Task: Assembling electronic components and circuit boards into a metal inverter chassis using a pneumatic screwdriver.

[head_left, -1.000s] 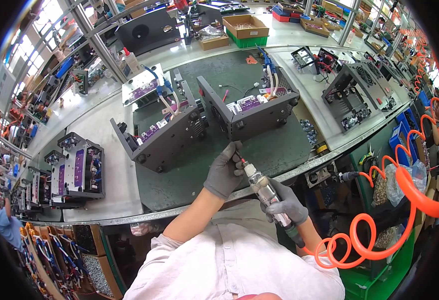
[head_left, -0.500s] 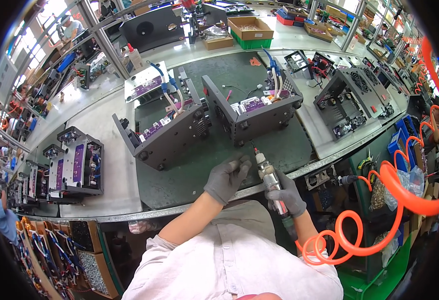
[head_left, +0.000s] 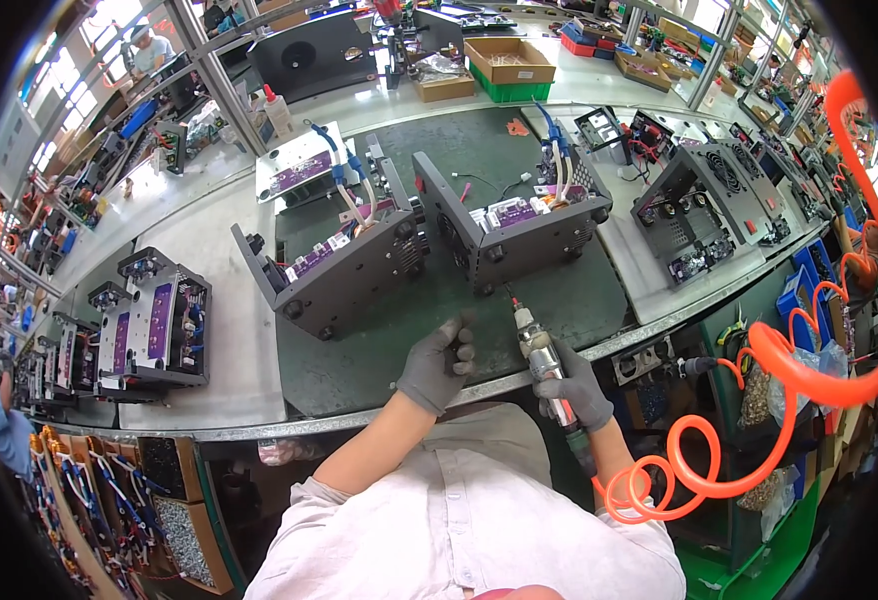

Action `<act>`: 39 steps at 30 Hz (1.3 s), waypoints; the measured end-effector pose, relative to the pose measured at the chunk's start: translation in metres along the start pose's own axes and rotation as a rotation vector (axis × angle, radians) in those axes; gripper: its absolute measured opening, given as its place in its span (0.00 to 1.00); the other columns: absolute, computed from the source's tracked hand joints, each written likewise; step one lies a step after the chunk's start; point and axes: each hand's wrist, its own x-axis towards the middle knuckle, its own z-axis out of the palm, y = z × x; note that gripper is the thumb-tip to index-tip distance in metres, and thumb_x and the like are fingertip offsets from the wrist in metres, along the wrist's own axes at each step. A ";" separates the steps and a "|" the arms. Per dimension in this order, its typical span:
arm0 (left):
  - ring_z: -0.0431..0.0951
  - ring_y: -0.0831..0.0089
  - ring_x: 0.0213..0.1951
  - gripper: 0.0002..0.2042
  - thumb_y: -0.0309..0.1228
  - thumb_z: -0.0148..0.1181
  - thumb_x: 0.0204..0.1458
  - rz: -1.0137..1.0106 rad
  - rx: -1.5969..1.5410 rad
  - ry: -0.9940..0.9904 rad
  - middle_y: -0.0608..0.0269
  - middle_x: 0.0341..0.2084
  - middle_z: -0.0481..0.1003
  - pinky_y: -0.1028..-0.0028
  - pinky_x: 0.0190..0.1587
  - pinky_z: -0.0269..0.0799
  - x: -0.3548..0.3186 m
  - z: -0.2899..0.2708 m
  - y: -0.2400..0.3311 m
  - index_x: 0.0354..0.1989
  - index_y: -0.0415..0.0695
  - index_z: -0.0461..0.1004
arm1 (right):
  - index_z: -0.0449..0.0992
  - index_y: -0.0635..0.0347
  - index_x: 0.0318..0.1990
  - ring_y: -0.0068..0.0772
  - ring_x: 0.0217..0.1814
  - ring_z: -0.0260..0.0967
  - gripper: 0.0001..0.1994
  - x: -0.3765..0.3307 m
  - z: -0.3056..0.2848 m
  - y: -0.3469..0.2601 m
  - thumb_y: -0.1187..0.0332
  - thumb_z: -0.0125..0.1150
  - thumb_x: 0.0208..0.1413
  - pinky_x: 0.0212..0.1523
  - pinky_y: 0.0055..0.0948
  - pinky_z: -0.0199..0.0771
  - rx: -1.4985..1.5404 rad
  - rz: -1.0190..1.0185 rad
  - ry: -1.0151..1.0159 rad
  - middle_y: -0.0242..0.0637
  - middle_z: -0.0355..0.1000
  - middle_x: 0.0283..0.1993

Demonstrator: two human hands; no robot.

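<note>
My right hand [head_left: 579,391], in a grey glove, is wrapped round a pneumatic screwdriver [head_left: 537,345]. Its bit points up toward the lower edge of a black metal chassis [head_left: 529,248], which stands tilted on the green mat. Purple circuit boards [head_left: 511,213] and thick white cables with blue ends show inside that chassis. Over the mat's near part, my left hand [head_left: 437,366], also gloved, is closed with its fingers curled; what they hold, if anything, is hidden. A second similar chassis [head_left: 354,285] stands to the left, apart from both hands.
An orange coiled air hose [head_left: 699,460] loops at the right. Open black housings [head_left: 694,205] lie on the bench's right side, and finished-looking board units [head_left: 154,325] stand at the left. Below the bench edge are boxes of wires [head_left: 109,510] and screws [head_left: 187,540]. A green mat [head_left: 359,385] covers the middle.
My left hand has drawn back to the left, away from the screwdriver's tip, with its fingers more curled. The right hand keeps its grip on the screwdriver; the view has shifted slightly.
</note>
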 end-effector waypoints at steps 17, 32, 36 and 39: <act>0.65 0.80 0.25 0.11 0.35 0.51 0.61 -0.004 0.034 -0.008 0.70 0.28 0.69 0.82 0.22 0.59 0.005 -0.005 -0.006 0.46 0.44 0.71 | 0.60 0.64 0.62 0.23 0.21 0.68 0.41 0.009 0.009 -0.008 0.67 0.64 0.34 0.20 0.22 0.71 0.167 -0.029 -0.054 0.34 0.68 0.32; 0.61 0.83 0.17 0.13 0.39 0.53 0.60 0.008 0.295 -0.146 0.71 0.20 0.67 0.83 0.15 0.51 0.018 0.017 0.015 0.40 0.41 0.71 | 0.57 0.63 0.64 0.24 0.23 0.67 0.47 -0.032 0.016 -0.015 0.63 0.67 0.29 0.23 0.23 0.72 0.066 0.094 -0.241 0.35 0.67 0.31; 0.61 0.83 0.16 0.14 0.40 0.55 0.59 0.033 0.264 -0.166 0.71 0.17 0.66 0.83 0.14 0.51 0.019 0.025 0.011 0.38 0.39 0.71 | 0.58 0.63 0.64 0.22 0.23 0.66 0.46 -0.036 0.017 -0.021 0.63 0.66 0.29 0.23 0.22 0.71 0.058 0.106 -0.248 0.33 0.66 0.31; 0.61 0.83 0.15 0.13 0.39 0.57 0.58 0.065 0.319 -0.123 0.71 0.17 0.67 0.83 0.13 0.50 0.019 0.032 0.009 0.38 0.39 0.72 | 0.58 0.63 0.64 0.22 0.23 0.66 0.45 -0.038 0.014 -0.029 0.63 0.65 0.30 0.24 0.22 0.71 0.015 0.101 -0.261 0.33 0.66 0.31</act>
